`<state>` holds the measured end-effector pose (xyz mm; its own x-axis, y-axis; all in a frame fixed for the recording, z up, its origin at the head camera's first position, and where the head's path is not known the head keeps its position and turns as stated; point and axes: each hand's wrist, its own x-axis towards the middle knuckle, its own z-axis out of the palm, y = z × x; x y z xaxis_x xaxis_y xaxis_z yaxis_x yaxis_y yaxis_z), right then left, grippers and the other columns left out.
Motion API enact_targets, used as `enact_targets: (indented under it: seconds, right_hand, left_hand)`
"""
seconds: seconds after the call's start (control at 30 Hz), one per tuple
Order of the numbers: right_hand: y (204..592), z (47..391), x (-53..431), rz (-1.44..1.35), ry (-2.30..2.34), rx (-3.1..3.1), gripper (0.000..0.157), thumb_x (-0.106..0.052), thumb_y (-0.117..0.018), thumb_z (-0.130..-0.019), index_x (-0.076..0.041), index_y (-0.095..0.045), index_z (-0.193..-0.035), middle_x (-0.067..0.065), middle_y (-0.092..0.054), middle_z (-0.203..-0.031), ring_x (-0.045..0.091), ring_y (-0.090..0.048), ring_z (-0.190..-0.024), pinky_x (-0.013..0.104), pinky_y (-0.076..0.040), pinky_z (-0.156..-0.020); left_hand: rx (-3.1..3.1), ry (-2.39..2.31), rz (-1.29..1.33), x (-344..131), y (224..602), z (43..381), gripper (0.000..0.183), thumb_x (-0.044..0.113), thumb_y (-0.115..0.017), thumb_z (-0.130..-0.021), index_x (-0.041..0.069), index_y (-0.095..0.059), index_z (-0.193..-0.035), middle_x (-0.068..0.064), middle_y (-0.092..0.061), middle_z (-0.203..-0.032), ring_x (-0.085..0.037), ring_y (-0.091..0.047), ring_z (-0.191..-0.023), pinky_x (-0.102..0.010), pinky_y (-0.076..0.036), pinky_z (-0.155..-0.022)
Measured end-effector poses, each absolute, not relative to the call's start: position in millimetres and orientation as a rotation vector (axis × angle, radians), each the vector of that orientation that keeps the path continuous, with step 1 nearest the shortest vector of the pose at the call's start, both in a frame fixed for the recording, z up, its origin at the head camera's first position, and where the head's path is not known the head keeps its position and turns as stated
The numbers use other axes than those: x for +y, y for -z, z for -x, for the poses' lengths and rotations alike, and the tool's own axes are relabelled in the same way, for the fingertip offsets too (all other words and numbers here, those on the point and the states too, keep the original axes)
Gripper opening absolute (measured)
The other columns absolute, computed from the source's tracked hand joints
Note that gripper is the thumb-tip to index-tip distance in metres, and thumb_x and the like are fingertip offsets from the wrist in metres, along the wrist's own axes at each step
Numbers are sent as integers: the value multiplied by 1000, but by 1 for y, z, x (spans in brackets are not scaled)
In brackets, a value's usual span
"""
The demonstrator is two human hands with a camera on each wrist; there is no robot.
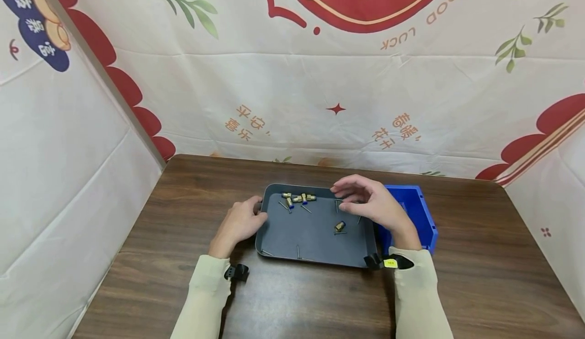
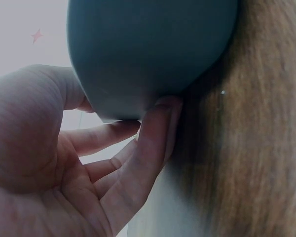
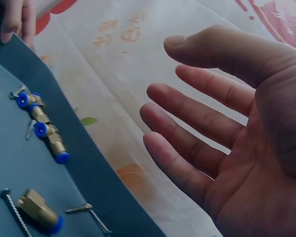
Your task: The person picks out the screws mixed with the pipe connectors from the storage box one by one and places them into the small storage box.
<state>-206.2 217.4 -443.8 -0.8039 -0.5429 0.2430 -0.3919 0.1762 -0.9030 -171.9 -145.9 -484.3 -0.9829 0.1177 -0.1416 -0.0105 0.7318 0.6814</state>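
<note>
Head | left hand grips tray | right hand empty, loosely spread, brass fitting near thumb | seemingly picking step; next likely: pinch

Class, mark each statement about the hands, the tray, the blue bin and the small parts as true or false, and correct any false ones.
1. The left hand grips the tray at its edge. True.
2. The right hand is holding a screw. False: the right hand is empty.
3. The blue bin stands to the right of the tray. True.
4. All the brass fittings lie in one cluster. False: one brass fitting lies apart from the others.
5. Several screws lie in the tray. True.
</note>
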Motion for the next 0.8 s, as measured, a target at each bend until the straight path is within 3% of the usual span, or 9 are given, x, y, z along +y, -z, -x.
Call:
enact_targets:
  seconds: [0.37,0.8]
  right_hand:
    - [452,225,191,935,1547,2229,45,2,-82,-95,4,-68,-138,15,-74,-132,53,-67,-120,36,-60,-98]
    - [465,248,164,1037,1328,2122,40,-1,-81,-95,2,-71,-134,16,-74,-128,40,-72,-113,39,-61,-95]
  left_hand:
    - [2755,-1090,-80,-146,482,172,51,20,-64,-102,4,-64,-151,-2,-67,-85,-17,-57,-64,-36,-45,-63]
    - [2762,-1086,-82,-147,483,172,49,20,-64,-102,6,-66,-149,-1,-67,-86,-17,-59,-66,-36,-46,-65]
